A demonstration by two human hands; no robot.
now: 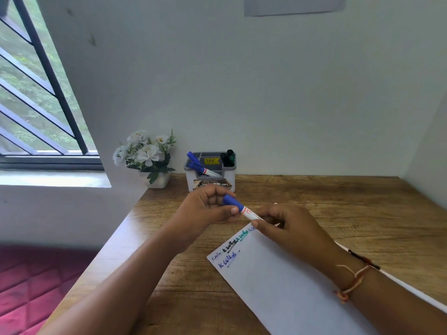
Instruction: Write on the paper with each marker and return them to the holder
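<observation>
Both hands hold one blue marker (pixel 242 209) above the far end of the white paper (pixel 285 286). My left hand (pixel 205 209) grips its blue cap end. My right hand (pixel 287 226) pinches the white barrel. Whether the cap is fully seated on the barrel is unclear. The paper lies diagonally on the wooden desk (pixel 314 197) and bears several lines of blue, black and green writing near its far corner. The grey holder (pixel 210 171) stands at the back of the desk, with two blue markers (pixel 198 166) leaning in its left part and dark markers (pixel 228 157) upright in its right part.
A white pot of artificial white flowers (pixel 147 157) stands left of the holder, against the wall. A barred window (pixel 36 93) is at far left. The desk's left edge drops to a red quilted surface (pixel 36 286). A wall closes the desk's right side.
</observation>
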